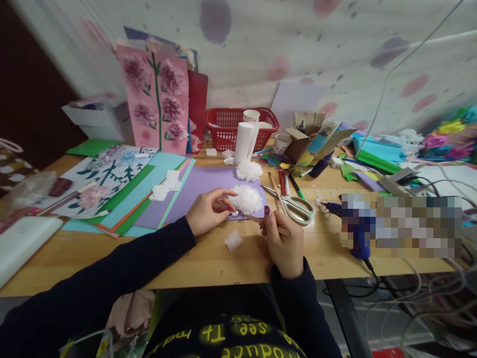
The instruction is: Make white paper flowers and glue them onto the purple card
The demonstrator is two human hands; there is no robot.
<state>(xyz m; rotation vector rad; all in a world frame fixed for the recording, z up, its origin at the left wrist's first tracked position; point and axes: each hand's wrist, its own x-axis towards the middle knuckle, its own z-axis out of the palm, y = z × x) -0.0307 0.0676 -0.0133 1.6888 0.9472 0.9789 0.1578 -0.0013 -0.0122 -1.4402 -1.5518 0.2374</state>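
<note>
At the table's (231, 271) near side, right fingers (272, 226) clamped on a wooden stick (285, 231), near a white paper square (233, 240); beyond, left fingers (222, 193) at a fluffy white flower (247, 199) on purple paper (204, 181), grip unclear; behind, a second flower (249, 170).

Head-worn camera, the only view: it looks forward and down from above the wearer's chest, taking in both forearms and hands close by, the wooden surface (194, 258) beyond, and the spotted wall covering (246, 49) behind.
</note>
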